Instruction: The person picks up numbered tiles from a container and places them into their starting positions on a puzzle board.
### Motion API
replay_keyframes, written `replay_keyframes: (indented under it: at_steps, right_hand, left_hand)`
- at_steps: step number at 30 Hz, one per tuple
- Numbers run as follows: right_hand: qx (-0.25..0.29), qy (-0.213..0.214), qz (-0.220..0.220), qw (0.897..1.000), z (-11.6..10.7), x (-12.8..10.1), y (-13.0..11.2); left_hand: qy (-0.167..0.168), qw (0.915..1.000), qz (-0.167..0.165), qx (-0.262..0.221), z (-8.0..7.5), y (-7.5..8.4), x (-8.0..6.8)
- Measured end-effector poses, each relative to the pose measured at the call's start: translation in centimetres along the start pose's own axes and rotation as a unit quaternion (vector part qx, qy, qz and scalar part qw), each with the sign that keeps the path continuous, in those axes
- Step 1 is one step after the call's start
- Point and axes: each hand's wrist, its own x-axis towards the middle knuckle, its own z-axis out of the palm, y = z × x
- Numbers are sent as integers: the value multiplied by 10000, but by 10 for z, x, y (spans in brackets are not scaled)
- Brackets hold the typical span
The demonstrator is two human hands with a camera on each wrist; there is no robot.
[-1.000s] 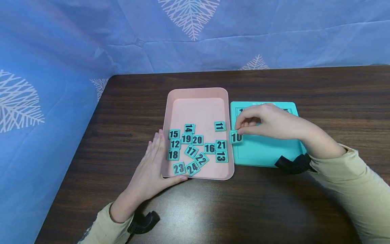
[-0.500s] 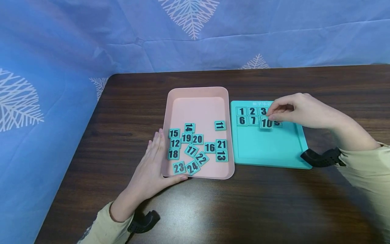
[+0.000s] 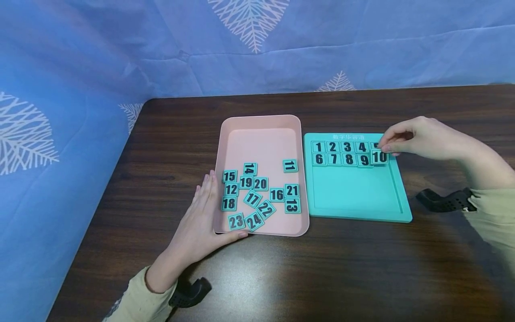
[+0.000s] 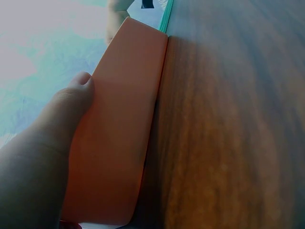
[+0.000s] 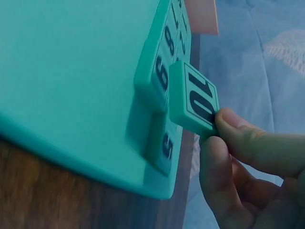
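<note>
My right hand (image 3: pixel 418 137) pinches the teal tile numbered 10 (image 3: pixel 379 157) (image 5: pixel 194 102) over the right end of the second row of the teal puzzle board (image 3: pixel 356 197) (image 5: pixel 66 86). Tiles 1 to 4 fill the board's top row, with 5 partly hidden by my fingers (image 5: pixel 248 143); 6 to 9 lie in the row below. My left hand (image 3: pixel 199 223) rests flat against the left side of the pink tray (image 3: pixel 261 134) (image 4: pixel 121 138), thumb along its near edge. Several numbered tiles, 11 to 24, lie loose in the tray.
The dark wooden table (image 3: pixel 322 277) carries both tray and board side by side. A blue cloth with white leaf prints (image 3: pixel 80 67) hangs behind and drapes past the table's left edge.
My right hand carried tile 10 from the tray's right edge across the board to the right end of the second row. The left hand has stayed put.
</note>
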Motion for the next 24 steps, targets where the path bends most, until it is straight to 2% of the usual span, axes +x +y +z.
replay_keyframes:
  at_steps: [10,24]
  right_hand:
    - [9,-224,224,9995,3,4,13]
    - [-18,-161,223,9996,10,9,17]
  left_hand:
    - [2,10000,-12,-41,0,0,0]
    - [-35,10000,-59,-23,0,0,0]
